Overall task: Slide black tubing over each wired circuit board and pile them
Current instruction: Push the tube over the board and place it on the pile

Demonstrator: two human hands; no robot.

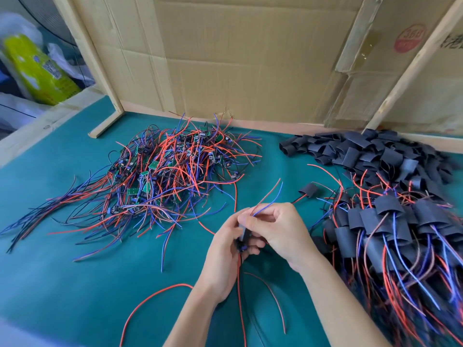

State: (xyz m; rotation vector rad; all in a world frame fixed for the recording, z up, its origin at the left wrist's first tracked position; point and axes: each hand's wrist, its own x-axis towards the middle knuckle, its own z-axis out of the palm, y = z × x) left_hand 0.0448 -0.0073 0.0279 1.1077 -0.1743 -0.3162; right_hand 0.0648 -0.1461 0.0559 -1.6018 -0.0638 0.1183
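Observation:
Both hands meet over the green mat at centre. My left hand (226, 249) grips a wired circuit board (241, 244) whose red and dark wires trail down toward me. My right hand (278, 229) pinches a piece of black tubing (242, 231) at the board's upper end, and a red and a blue wire (269, 196) stick up out of the fingers. The board is mostly hidden by the fingers. A heap of bare wired boards (172, 169) lies at left. Loose black tubing pieces (375, 154) are heaped at back right. Sleeved boards (390, 229) are piled at right.
A single sleeved board (308, 190) lies apart, just left of the right pile. Cardboard sheets (238, 58) and wooden slats (92, 58) wall off the back of the table. A yellow packet (37, 68) sits beyond the left edge. Loose red wires (155, 296) curl on the mat near me.

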